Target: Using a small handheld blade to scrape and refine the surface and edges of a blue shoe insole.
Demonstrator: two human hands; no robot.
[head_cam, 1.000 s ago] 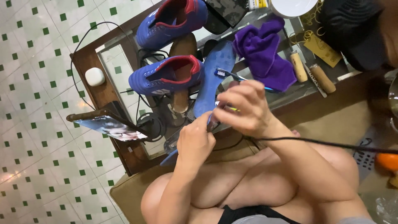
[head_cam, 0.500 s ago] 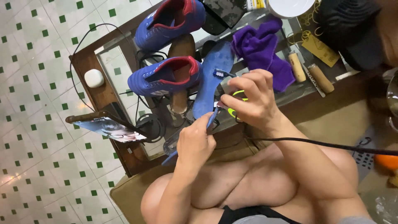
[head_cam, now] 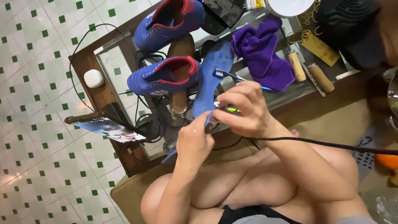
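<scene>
- Over the near edge of the low glass-topped table [head_cam: 103,93], both hands meet on a blue insole [head_cam: 213,79]; its long body lies up across the glass while its near end hangs off towards the person's lap, which brings that end within easy reach of both hands.
- Left hand [head_cam: 192,143] is curled closed on the insole's lower part, apparently pinching its edge to steady it.
- Right hand [head_cam: 242,110] is closed round a small tool with a yellow-green mark [head_cam: 233,110], fingers bent tight; a black cord [head_cam: 331,144] runs away from this hand to the right, so the tool is probably powered, though the fingers hide its shape and its tip.
- A toothbrush [head_cam: 232,76] with a blue and white head lies across the insole just above the right hand, kept close.
- Two blue shoes with red lining [head_cam: 166,76] stand on wooden forms beside the insole, open side up, the farther one [head_cam: 170,18] behind.
- Set apart to the right are a purple cloth [head_cam: 261,52] and two wooden-handled tools [head_cam: 309,70].
- A phone on a stand [head_cam: 110,128] leans at the table's left, its screen angled up.
</scene>
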